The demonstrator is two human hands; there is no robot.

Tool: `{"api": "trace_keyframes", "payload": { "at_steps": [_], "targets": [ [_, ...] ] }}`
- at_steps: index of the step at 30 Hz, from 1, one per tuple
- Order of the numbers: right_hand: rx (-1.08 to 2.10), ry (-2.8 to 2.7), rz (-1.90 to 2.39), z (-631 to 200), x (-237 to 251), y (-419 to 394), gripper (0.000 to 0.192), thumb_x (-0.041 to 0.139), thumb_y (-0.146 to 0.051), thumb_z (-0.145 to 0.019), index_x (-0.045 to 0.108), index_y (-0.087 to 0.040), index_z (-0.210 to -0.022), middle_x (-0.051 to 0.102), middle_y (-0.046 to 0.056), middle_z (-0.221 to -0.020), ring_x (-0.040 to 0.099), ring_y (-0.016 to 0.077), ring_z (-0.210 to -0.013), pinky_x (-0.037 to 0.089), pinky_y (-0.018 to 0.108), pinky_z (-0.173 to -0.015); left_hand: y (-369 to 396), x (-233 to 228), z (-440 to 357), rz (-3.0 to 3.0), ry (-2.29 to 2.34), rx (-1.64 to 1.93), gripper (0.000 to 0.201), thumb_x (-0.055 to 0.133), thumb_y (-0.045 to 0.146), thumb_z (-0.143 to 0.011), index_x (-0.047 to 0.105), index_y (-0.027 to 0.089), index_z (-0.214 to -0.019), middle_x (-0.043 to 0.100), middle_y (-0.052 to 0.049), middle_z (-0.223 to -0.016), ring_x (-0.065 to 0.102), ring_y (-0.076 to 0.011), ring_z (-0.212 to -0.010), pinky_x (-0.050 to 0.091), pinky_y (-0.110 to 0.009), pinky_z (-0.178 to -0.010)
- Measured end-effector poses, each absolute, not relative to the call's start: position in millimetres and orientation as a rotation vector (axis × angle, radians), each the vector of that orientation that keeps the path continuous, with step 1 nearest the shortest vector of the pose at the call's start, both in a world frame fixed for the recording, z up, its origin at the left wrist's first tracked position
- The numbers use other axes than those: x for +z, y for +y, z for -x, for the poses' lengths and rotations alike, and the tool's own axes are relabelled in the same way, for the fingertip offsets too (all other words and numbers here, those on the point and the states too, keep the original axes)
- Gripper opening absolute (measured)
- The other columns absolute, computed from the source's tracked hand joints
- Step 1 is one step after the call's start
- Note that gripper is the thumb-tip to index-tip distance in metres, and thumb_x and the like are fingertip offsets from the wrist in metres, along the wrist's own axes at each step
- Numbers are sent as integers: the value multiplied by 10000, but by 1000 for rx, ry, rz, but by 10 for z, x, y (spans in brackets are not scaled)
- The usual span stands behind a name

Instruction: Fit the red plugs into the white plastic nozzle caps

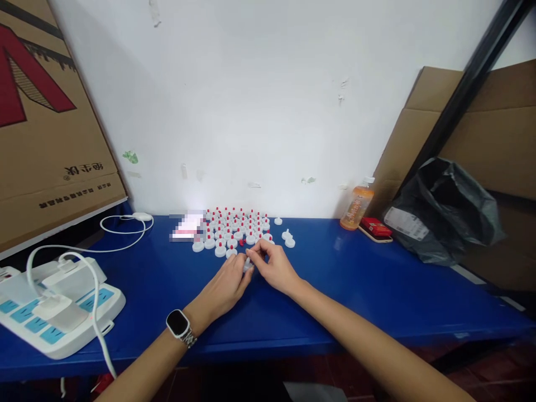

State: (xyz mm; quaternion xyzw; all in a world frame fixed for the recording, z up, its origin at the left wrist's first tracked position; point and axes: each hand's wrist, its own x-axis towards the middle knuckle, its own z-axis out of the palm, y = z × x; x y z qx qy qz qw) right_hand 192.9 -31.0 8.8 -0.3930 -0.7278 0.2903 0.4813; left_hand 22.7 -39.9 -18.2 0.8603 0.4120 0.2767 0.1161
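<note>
The caps [234, 229] stand in rows on the blue table [368, 279], white with red tips; they are too small and close-packed to count surely, but there are several dozen. Three plain white caps [288, 239] lie just right of the rows, one of them nearer the wall. A few red bits [242, 242] lie at the near edge of the rows.

Both hands meet just in front of the rows. The left hand [226, 287] lies palm down, fingers stretched forward, thumb and forefinger pinching one white cap [248, 263]. The right hand [274, 265] is curled, its fingertips closed on the same cap from the right, so the two hands touch there. The left wrist carries one watch [179, 324].

Well right of the caps, by the wall, stand one orange bottle [357, 206], one red box [376, 226] and one black bag [444, 215]. Well left of the caps lies one white power strip [58, 307] with plugs and cables. Cardboard [46, 117] leans at the left.
</note>
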Motion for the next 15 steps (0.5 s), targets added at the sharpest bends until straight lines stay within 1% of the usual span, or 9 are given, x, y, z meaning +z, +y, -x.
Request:
{"api": "trace_keyframes", "payload": {
  "at_steps": [4, 6, 8, 10, 13, 15],
  "targets": [
    [678, -1725, 940, -1853, 33, -327, 250, 529, -375, -923, 531, -196, -749, 498, -38, -629, 448, 112, -580, 369, 238, -574, -386, -208, -237, -2450, 1175, 875, 192, 345, 345, -1014, 461, 200, -1062, 562, -82, -1002, 579, -233, -937, 497, -424, -845],
    [680, -1726, 948, -1833, 22, -332, 256, 518, -387, -927, 514, -204, -749, 492, -37, -628, 448, 116, -580, 373, 240, -574, -387, -201, -239, -2421, 1162, 871, 188, 354, 346, -1013, 467, 201, -1054, 570, -84, -1014, 588, -233, -951, 499, -421, -853],
    [684, -1738, 963, -1851, 23, -333, 252, 514, -394, -928, 521, -206, -761, 507, -32, -638, 459, 120, -586, 380, 241, -574, -390, -184, -237, -2371, 1148, 881, 203, 370, 358, -1012, 470, 202, -1094, 584, -89, -1047, 597, -230, -965, 503, -411, -853],
    [686, -1760, 978, -1924, 33, -329, 243, 518, -393, -926, 543, -202, -776, 541, -21, -659, 481, 124, -603, 391, 242, -578, -391, -169, -233, -2319, 1149, 903, 264, 401, 388, -1004, 448, 204, -1187, 596, -85, -1060, 607, -224, -950, 511, -397, -836],
    [641, -1796, 1039, -2141, 42, -310, 216, 527, -361, -922, 569, -196, -789, 587, -10, -681, 506, 126, -613, 401, 243, -580, -390, -165, -227, -2345, 1188, 881, 469, 479, 449, -968, 359, 198, -1346, 591, -60, -1003, 602, -216, -901, 510, -393, -825],
    [581, -1828, 1129, -2315, 34, -276, 190, 543, -325, -909, 576, -195, -774, 595, -13, -661, 510, 124, -588, 395, 243, -566, -389, -166, -229, -2404, 1219, 813, 524, 504, 456, -951, 348, 195, -1378, 575, -42, -964, 587, -208, -872, 503, -391, -826]
  ]
}}
